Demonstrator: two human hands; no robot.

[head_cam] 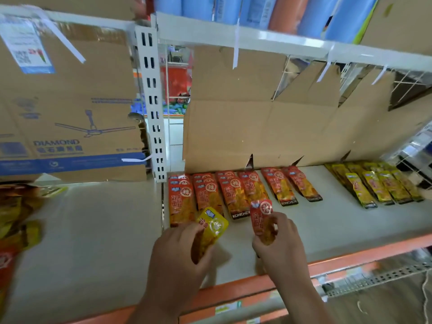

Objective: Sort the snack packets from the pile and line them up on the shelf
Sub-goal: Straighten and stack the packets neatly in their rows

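Note:
My left hand [180,251] grips a yellow snack packet [214,225] above the front of the pale shelf [327,225]. To its right, my right hand [280,239] pinches a red packet [260,216]. Behind both hands lies a row of red packets [233,192], overlapped in several columns along the back of the shelf. Farther right, a row of yellow packets [378,185] is lined up the same way. A blurred pile of mixed packets [16,218] sits at the far left edge of the view.
A large cardboard fan box [67,108] stands on the left bay. Cardboard sheets [268,127] line the back of the right bay. A white slotted upright [152,101] divides the bays. The shelf has an orange front edge [350,260]. Blue and orange rolls [280,12] fill the shelf above.

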